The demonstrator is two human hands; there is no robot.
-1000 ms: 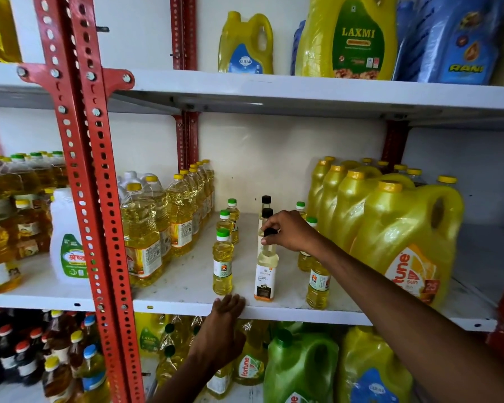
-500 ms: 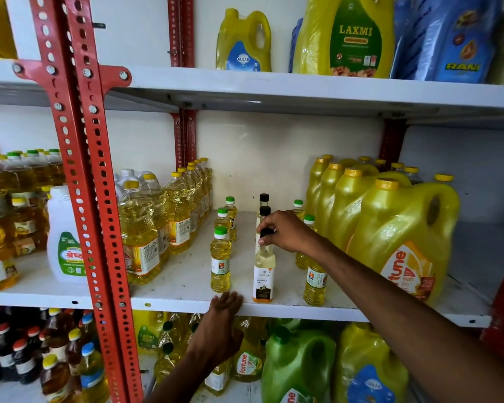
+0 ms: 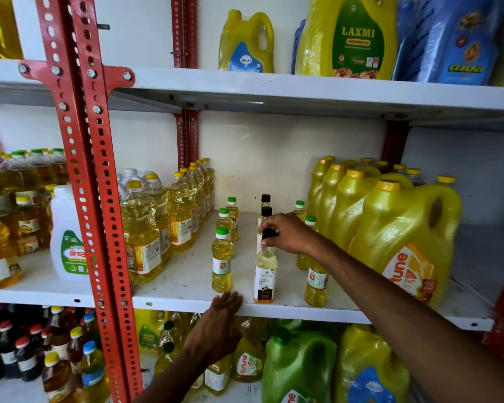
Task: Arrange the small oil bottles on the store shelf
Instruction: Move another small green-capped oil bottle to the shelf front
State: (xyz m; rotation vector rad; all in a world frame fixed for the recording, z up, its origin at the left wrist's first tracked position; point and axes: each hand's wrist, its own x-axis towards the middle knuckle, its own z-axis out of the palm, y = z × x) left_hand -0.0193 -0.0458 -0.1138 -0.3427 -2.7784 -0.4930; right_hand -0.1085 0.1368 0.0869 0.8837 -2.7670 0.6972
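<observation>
Right hand (image 3: 291, 234) gripping black-capped bottle (image 3: 264, 274) (seemingly upright), left hand (image 3: 216, 330) on shelf (image 3: 346, 312)

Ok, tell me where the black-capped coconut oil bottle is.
The coconut oil bottle stands at the middle shelf's front edge, right hand gripping its cap.

Your left hand (image 3: 216, 327) has slid slightly right along the shelf (image 3: 317, 311) edge; your right hand (image 3: 288, 234) has barely shifted on the black-capped oil bottle (image 3: 264, 274).
</observation>
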